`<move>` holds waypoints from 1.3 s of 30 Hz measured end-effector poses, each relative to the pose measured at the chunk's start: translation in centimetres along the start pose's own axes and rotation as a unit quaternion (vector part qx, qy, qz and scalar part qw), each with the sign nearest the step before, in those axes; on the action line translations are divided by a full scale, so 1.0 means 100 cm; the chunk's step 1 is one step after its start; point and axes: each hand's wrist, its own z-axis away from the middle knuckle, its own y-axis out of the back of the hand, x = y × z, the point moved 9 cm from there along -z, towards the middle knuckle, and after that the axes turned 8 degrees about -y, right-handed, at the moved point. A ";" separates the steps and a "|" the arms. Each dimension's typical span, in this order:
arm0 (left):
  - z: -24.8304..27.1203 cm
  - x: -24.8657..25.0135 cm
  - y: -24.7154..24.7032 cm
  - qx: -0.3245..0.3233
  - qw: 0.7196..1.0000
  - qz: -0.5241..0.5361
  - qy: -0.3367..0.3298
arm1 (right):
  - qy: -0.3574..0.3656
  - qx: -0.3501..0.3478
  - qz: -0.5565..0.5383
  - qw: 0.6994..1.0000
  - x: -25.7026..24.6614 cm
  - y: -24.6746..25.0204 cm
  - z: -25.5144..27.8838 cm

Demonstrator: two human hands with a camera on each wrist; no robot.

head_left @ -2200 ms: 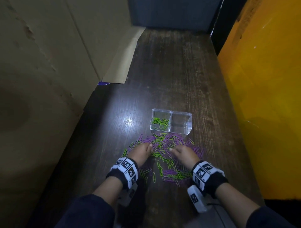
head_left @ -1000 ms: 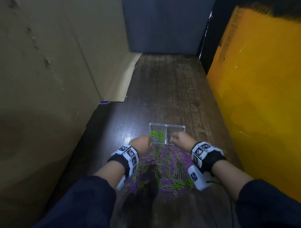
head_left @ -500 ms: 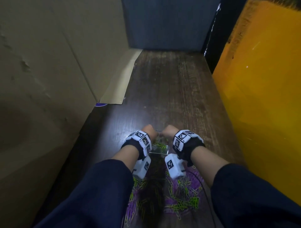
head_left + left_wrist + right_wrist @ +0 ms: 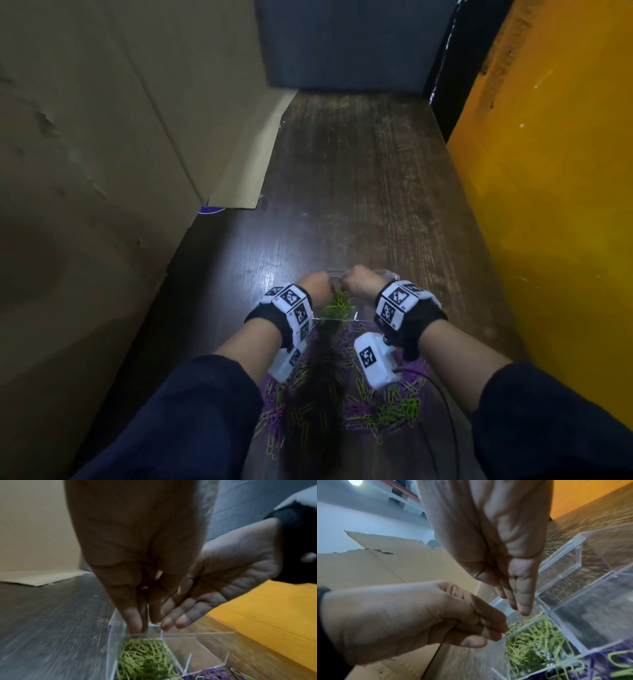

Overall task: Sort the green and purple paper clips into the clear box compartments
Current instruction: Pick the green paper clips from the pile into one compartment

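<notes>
The clear box has two compartments. Its left one holds a heap of green paper clips; its right one looks empty. My left hand points down into the green compartment with its fingertips bunched together, and I cannot see whether a clip is between them. My right hand hangs beside it over the same compartment with its fingers straight and together, holding nothing I can see. Both hands hide most of the box in the head view.
A mixed pile of green and purple clips lies on the dark wooden table between my forearms, just in front of the box. Cardboard stands along the left, an orange panel along the right, and a dark wall at the back.
Both hands left the clip pile and moved forward to the box. Since half a second ago they have stayed over the green compartment.
</notes>
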 end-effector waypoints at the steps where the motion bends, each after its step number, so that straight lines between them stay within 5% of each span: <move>1: 0.006 0.001 0.003 0.022 0.999 0.029 -0.010 | -0.021 -0.011 -0.109 0.994 0.005 0.001 0.001; 5: 0.040 -0.035 0.024 0.215 0.955 0.202 0.026 | 0.059 0.099 -0.209 0.971 0.030 0.046 0.034; 7: 0.062 -0.064 0.016 0.266 0.947 0.167 0.068 | 0.086 0.153 -0.098 0.980 0.060 0.057 0.053; 11: 0.084 -0.075 -0.059 0.133 0.985 0.025 0.106 | 0.002 0.189 0.182 0.965 0.147 0.039 0.063; 16: 0.092 -0.056 -0.110 0.056 0.988 -0.037 0.141 | -0.069 0.141 0.270 0.950 0.181 -0.003 0.067; 24: 0.104 -0.014 -0.127 0.080 0.987 -0.108 0.084 | 0.032 0.128 0.344 0.930 0.155 -0.043 0.082; 30: 0.102 -0.010 -0.112 0.109 0.993 0.051 0.013 | 0.152 0.146 0.266 0.941 0.125 -0.029 0.087; 33: 0.116 -0.041 -0.086 0.172 0.980 0.024 0.099 | 0.136 0.188 0.242 0.942 0.122 0.000 0.073; 36: 0.137 -0.089 -0.093 0.122 0.958 0.016 0.259 | 0.042 0.149 0.289 0.945 0.137 0.011 0.051; 39: 0.145 -0.103 -0.116 0.086 0.949 0.055 0.297 | 0.005 0.103 0.334 0.937 0.149 -0.001 0.044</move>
